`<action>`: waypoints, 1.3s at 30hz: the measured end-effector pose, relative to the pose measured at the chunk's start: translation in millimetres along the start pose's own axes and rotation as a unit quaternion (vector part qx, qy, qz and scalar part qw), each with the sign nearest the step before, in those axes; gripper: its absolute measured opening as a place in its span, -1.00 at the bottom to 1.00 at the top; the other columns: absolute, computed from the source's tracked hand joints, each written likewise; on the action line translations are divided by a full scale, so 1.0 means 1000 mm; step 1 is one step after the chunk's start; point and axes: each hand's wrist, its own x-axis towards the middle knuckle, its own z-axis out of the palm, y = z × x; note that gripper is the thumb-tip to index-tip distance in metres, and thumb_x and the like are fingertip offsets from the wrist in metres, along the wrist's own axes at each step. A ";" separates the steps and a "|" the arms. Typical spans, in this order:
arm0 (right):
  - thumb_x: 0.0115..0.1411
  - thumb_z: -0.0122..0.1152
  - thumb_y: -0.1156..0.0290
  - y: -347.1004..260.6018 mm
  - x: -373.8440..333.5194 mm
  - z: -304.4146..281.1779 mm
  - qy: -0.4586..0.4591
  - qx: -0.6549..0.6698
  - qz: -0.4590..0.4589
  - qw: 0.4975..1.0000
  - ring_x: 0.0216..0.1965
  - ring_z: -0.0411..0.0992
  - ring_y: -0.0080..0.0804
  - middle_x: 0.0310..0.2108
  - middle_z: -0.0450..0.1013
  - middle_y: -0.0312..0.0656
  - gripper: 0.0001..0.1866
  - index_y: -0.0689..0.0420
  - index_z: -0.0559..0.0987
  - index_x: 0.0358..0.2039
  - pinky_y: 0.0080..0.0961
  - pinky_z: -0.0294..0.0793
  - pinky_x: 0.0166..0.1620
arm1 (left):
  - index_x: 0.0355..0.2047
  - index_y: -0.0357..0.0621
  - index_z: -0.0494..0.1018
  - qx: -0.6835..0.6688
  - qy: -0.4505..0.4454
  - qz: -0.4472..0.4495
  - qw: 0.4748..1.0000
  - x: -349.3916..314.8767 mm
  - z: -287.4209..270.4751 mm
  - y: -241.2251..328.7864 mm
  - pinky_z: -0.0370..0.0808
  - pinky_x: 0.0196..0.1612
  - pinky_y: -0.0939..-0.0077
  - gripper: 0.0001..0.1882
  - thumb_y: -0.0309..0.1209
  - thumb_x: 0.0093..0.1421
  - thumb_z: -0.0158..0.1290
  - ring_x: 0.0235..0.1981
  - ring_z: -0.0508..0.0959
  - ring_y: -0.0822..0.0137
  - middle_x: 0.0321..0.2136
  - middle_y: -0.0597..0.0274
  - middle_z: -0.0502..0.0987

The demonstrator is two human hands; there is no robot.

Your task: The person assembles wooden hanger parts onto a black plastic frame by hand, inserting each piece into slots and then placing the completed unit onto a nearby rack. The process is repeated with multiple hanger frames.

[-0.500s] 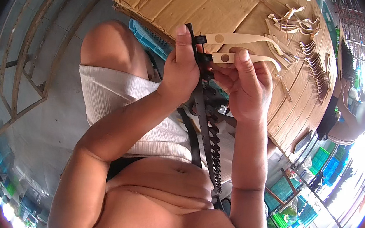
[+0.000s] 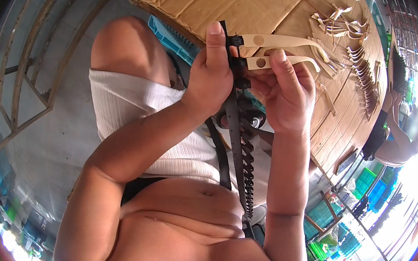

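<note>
My left hand (image 2: 212, 75) is closed around the upper end of a long black strip (image 2: 237, 138) with a row of clips along one side, its thumb pressed on the edge. The strip slants down past my belly. One cream eyeglass temple (image 2: 283, 41) with a round mark juts rightward from a top clip. Just below it, a second cream temple (image 2: 259, 63) with a dark round spot meets the neighbouring clip. Thumb and fingers of my right hand (image 2: 293, 96) pinch this lower temple; whether its end is fully inside the clip cannot be told.
A cardboard-covered table (image 2: 216, 3) lies beyond my hands. On its right are a loose pile of temples (image 2: 340, 25) and a lined-up row of temples (image 2: 362, 77). A blue crate (image 2: 170, 38) sits under the near edge. Another person (image 2: 401, 144) is at the far right.
Both hands have shifted slightly upward and to the right with the strip and the temples. My grips look the same.
</note>
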 end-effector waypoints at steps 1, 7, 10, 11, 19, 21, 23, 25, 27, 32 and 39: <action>0.21 0.18 0.21 0.000 -0.001 -0.001 -0.002 0.003 -0.002 1.000 -0.32 0.54 -0.37 -0.29 0.54 -0.06 -0.61 0.33 0.48 -0.17 -0.50 0.56 -0.24 | -0.28 -0.18 0.50 0.006 -0.004 -0.001 1.000 -0.002 0.002 0.003 0.40 -0.59 0.62 -0.21 0.26 0.27 -0.49 -0.60 0.49 0.47 -0.50 0.29 0.56; 0.20 0.21 0.24 0.002 -0.013 -0.020 -0.093 -0.007 -0.024 0.995 -0.21 0.49 -0.40 -0.21 0.52 -0.07 -0.55 0.39 0.45 -0.08 -0.45 0.51 -0.13 | -0.42 -0.03 0.33 -0.022 0.003 -0.114 0.993 -0.003 -0.004 0.007 0.44 -0.54 0.52 -0.33 0.31 0.23 -0.44 -0.59 0.52 0.38 -0.55 0.21 0.53; 0.19 0.21 0.41 0.000 -0.034 -0.058 0.016 -0.187 -0.003 0.982 -0.31 0.45 -0.57 -0.35 0.52 -0.26 -0.74 0.22 0.56 -0.12 -0.63 0.45 -0.24 | -0.33 -0.02 0.24 -0.006 -0.080 -0.142 0.987 -0.006 -0.016 0.018 0.49 -0.43 0.39 -0.34 0.34 0.21 -0.44 -0.55 0.55 0.22 -0.57 0.05 0.51; 0.18 0.20 0.45 -0.002 -0.034 -0.077 0.105 -0.246 -0.036 0.963 -0.38 0.43 -0.62 -0.40 0.52 -0.30 -0.78 0.23 0.58 -0.17 -0.67 0.44 -0.30 | -0.33 -0.02 0.23 0.010 -0.081 -0.141 0.987 -0.006 -0.019 0.019 0.50 -0.42 0.38 -0.34 0.35 0.21 -0.45 -0.55 0.56 0.22 -0.58 0.05 0.51; 0.07 0.29 0.26 -0.018 -0.037 -0.227 0.235 -0.675 -0.138 0.686 -0.44 0.42 -0.37 -0.30 0.48 -0.10 -0.66 0.10 0.58 -0.15 -0.45 0.43 -0.30 | -0.47 -0.13 0.31 -0.019 0.010 -0.147 0.989 -0.013 -0.029 0.002 0.49 -0.56 0.42 -0.19 0.46 0.09 -0.39 -0.65 0.53 0.25 -0.64 0.10 0.49; 0.11 0.24 0.29 -0.025 -0.038 -0.221 0.201 -0.648 -0.097 0.729 -0.43 0.45 -0.35 -0.32 0.50 -0.10 -0.72 0.09 0.59 -0.17 -0.43 0.43 -0.32 | -0.47 -0.13 0.31 -0.040 0.011 -0.148 0.988 -0.011 -0.031 -0.004 0.47 -0.58 0.42 -0.19 0.45 0.09 -0.39 -0.66 0.52 0.26 -0.66 0.13 0.46; 0.14 0.21 0.30 -0.022 -0.036 -0.216 0.227 -0.652 -0.117 0.714 -0.48 0.45 -0.34 -0.34 0.50 -0.10 -0.74 0.10 0.58 -0.17 -0.43 0.43 -0.35 | -0.48 -0.14 0.32 -0.038 0.014 -0.140 0.989 -0.010 -0.033 -0.006 0.46 -0.58 0.43 -0.19 0.45 0.10 -0.40 -0.65 0.52 0.26 -0.67 0.13 0.45; 0.18 0.18 0.34 -0.019 -0.036 -0.203 0.263 -0.619 -0.156 0.724 -0.55 0.44 -0.40 -0.38 0.51 -0.14 -0.77 0.19 0.56 -0.20 -0.53 0.43 -0.41 | -0.48 -0.14 0.33 -0.038 0.011 -0.131 0.991 -0.010 -0.035 -0.009 0.46 -0.57 0.44 -0.20 0.44 0.12 -0.40 -0.65 0.51 0.27 -0.67 0.13 0.45; 0.20 0.15 0.39 -0.009 -0.040 -0.172 0.223 -0.387 -0.156 0.881 -0.50 0.46 -0.44 -0.36 0.52 -0.14 -0.78 0.25 0.53 -0.20 -0.59 0.45 -0.40 | -0.47 -0.14 0.34 -0.037 -0.008 -0.110 0.993 -0.011 -0.039 -0.012 0.46 -0.56 0.45 -0.21 0.42 0.13 -0.41 -0.64 0.51 0.27 -0.67 0.14 0.45; 0.25 0.07 0.46 0.021 -0.060 -0.069 0.078 -0.069 -0.175 0.979 -0.36 0.49 -0.46 -0.29 0.50 -0.09 -0.78 0.31 0.44 -0.14 -0.64 0.49 -0.35 | -0.39 -0.10 0.37 -0.025 -0.046 -0.029 0.998 -0.013 -0.035 -0.008 0.46 -0.54 0.47 -0.27 0.35 0.20 -0.40 -0.66 0.48 0.31 -0.67 0.21 0.42; 0.33 -0.08 0.36 0.051 -0.084 -0.074 -0.083 0.196 0.033 0.977 -0.01 0.42 -0.21 -0.14 0.46 0.00 -0.83 0.15 0.37 -0.14 -0.20 0.39 0.06 | -0.45 -0.09 0.27 -0.018 -0.018 -0.009 1.000 0.012 0.014 0.022 0.45 -0.59 0.47 -0.37 0.24 0.27 -0.42 -0.73 0.42 0.34 -0.69 0.19 0.40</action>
